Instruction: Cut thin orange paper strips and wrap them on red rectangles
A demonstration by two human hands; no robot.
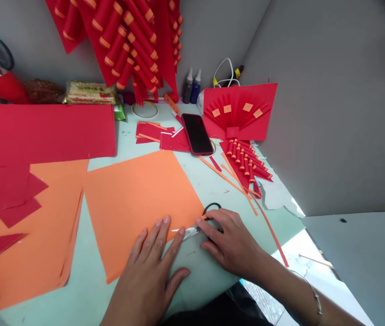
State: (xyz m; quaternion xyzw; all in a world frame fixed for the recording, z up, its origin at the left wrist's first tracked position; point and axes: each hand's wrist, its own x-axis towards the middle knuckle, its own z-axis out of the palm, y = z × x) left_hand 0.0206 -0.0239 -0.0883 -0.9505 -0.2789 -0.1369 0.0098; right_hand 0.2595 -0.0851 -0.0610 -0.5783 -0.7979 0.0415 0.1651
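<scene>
A large orange paper sheet [138, 190] lies at an angle on the pale green table mat, with a slight curl at its lower left corner. My left hand [151, 267] rests flat on its near edge, fingers stretched out and thumb apart. At the sheet's right corner, my right hand [229, 240] has curled fingers, with the fingertips on the paper's edge. Scissors [190, 233] lie beneath and beside that hand. Their blades point left towards my left fingers, and one black handle loop shows behind the right fingers; the other is partly covered.
More orange sheets [53, 244] and red paper pieces [9, 190] lie left. A phone [197, 133] rests behind the sheet, near orange strips [226, 176] and a small red firecracker craft [246, 163]. Red firecracker decorations [124, 40] hang at the back wall. Two small bottles [192, 88] stand there.
</scene>
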